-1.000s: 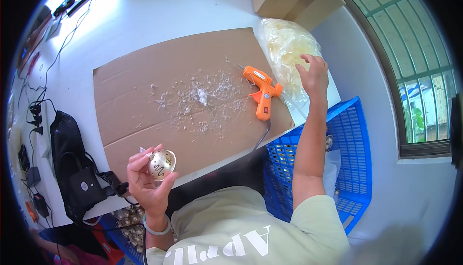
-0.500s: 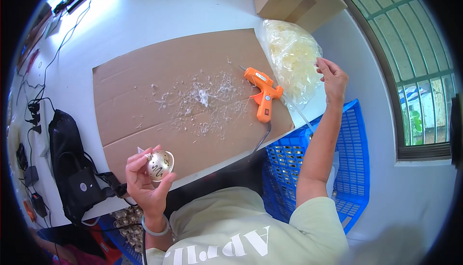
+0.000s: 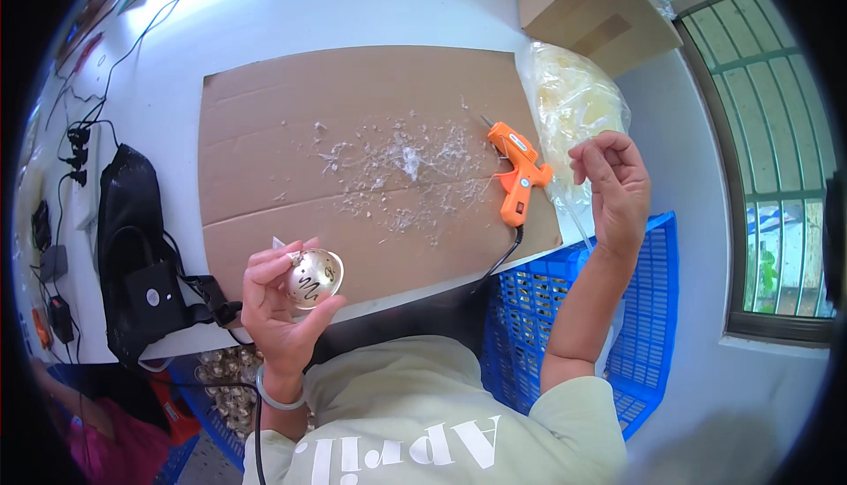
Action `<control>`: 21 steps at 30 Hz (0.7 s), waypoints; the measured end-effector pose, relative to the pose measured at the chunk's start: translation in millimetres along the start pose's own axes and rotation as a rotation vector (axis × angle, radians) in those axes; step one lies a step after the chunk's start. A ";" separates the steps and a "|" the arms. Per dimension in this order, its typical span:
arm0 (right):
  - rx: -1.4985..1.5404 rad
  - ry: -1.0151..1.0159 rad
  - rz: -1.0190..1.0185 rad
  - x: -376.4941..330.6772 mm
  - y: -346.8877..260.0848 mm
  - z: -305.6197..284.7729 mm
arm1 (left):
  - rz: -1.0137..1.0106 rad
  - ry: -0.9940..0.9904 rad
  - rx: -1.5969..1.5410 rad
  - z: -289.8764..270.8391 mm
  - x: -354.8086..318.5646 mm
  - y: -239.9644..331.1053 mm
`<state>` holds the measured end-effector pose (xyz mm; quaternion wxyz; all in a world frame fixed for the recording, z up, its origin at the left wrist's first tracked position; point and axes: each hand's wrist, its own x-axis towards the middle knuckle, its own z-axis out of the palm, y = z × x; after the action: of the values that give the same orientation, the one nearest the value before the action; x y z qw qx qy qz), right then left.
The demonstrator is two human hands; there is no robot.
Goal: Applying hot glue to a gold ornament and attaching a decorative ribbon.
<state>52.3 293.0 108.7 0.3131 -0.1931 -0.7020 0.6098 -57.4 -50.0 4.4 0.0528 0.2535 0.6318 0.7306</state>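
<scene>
My left hand (image 3: 281, 313) holds a shiny pale-gold ball ornament (image 3: 315, 280) with dark squiggles, gripped between thumb and fingers above the near edge of the cardboard sheet (image 3: 256, 145). A small pale tip sticks out behind its fingers. My right hand (image 3: 620, 192) is raised at the near side of a clear plastic bag (image 3: 578, 101) of yellowish translucent pieces, thumb and fingertips pressed together. Whatever they pinch is too small to make out. Between the hands, an orange glue gun (image 3: 519, 172) lies on the cardboard's right side, apart from both.
Dried glue scraps (image 3: 410, 163) litter the cardboard. A blue basket (image 3: 648, 317) stands below my right forearm; another, holding shiny ornaments (image 3: 231, 388), is at lower left. A carton (image 3: 600, 13) sits at the back right. Black gear (image 3: 132, 220) and cables lie left, near another person's pink sleeve (image 3: 128, 441).
The view has shifted, so the table appears farther right. My right hand has come a little nearer and turned, fingers still pinched. My left hand keeps the ornament, slightly rotated.
</scene>
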 end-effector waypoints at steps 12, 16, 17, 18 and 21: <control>0.068 -0.694 0.060 -56.2 50.4 133.1 | 0.049 0.055 -0.020 -14.5 -5.6 5.6; 0.160 -0.731 0.201 -67.6 59.0 142.2 | 0.031 0.068 -0.014 -21.9 -7.6 4.9; 0.149 -0.703 0.228 -70.9 62.9 143.7 | 0.035 0.072 -0.020 -22.2 -7.4 4.5; 0.135 -0.673 0.255 -74.1 66.3 144.9 | 0.038 0.074 -0.026 -22.2 -7.0 4.0; 0.047 -0.622 0.299 -79.5 66.8 148.1 | 0.041 0.075 -0.032 -23.8 -6.5 2.1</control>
<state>3.0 144.4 18.3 -0.0043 -0.0916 -0.7134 0.6947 -61.7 -74.3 2.8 0.0185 0.2380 0.6161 0.7506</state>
